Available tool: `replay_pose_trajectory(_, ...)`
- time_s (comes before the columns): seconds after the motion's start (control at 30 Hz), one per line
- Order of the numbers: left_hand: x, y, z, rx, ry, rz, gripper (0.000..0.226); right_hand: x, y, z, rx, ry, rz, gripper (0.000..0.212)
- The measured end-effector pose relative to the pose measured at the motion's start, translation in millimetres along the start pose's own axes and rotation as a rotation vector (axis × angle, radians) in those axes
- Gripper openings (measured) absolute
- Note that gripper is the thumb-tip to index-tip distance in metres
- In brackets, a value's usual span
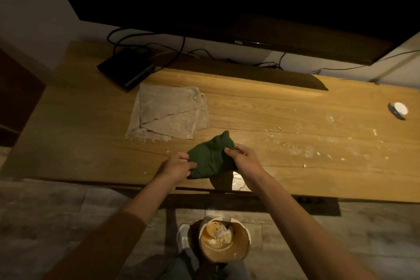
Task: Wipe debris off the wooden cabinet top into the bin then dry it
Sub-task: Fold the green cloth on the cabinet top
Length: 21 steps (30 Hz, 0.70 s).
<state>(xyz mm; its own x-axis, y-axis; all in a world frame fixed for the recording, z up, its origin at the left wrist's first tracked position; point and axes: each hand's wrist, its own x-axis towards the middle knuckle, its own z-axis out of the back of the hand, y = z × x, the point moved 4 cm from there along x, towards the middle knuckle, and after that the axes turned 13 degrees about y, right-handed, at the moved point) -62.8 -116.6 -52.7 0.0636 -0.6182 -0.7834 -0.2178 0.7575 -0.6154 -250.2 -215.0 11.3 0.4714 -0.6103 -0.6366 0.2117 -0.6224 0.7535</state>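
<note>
A dark green cloth point(210, 158) hangs bunched just above the front of the wooden cabinet top point(261, 107). My left hand point(177, 167) pinches its left edge and my right hand point(242, 158) grips its right side. Pale crumbs and smears of debris point(304, 143) lie scattered on the wood to the right of the cloth. A beige towel point(169, 118) lies folded flat behind and to the left. On the floor below the cabinet's front edge stands a round bin point(225, 242) with scraps inside.
A large black television point(227, 2) stands over the back of the cabinet, with a dark soundbar point(250, 75) beneath it. A black box point(126, 68) with cables sits at the back left. A small white round object point(398, 109) lies far right. A shoe point(183, 236) shows beside the bin.
</note>
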Motion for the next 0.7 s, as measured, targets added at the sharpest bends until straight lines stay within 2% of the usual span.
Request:
replay_pose_trajectory(0.07, 2, -10, -25, -0.111, 0.072, 0.01, 0.037, -8, 22, 13, -0.159, 0.009, 0.063, 0.018)
replay_pose_trajectory(0.17, 2, -37, -60, -0.101, 0.202, -0.041, 0.031, -14, 55, 31, -0.496, -0.016, 0.155, 0.019)
replay_pose_trajectory(0.2, 1, -49, -71, -0.093, 0.222, -0.076, 0.035, -15, 66, 36, -0.619, -0.033, 0.189, 0.022)
replay_pose_trajectory(0.3, -2, -81, -92, 0.125, 0.099, -0.249, 0.083, -19, 87, 46, -0.942, -0.074, 0.281, 0.03)
replay_pose_trajectory(0.37, -10, -95, -102, 0.405, -0.023, -0.479, 0.096, -22, 85, 49, -1.088, -0.07, 0.325, 0.035)
replay_pose_trajectory(0.43, -18, -94, -107, 0.665, -0.082, -0.706, 0.09, -27, 69, 47, -1.186, -0.024, 0.351, 0.036)
replay_pose_trajectory(0.5, -22, -78, -111, 0.847, -0.078, -0.795, 0.077, -34, 41, 43, -1.25, 0.055, 0.363, 0.036)
replay_pose_trajectory(0.6, -21, -36, -109, 0.998, -0.065, -0.733, 0.053, -44, -5, 39, -1.342, 0.164, 0.33, 0.038)
replay_pose_trajectory(0.7, -26, 3, -106, 1.09, -0.07, -0.655, 0.046, -53, -42, 40, -1.404, 0.214, 0.277, 0.042)
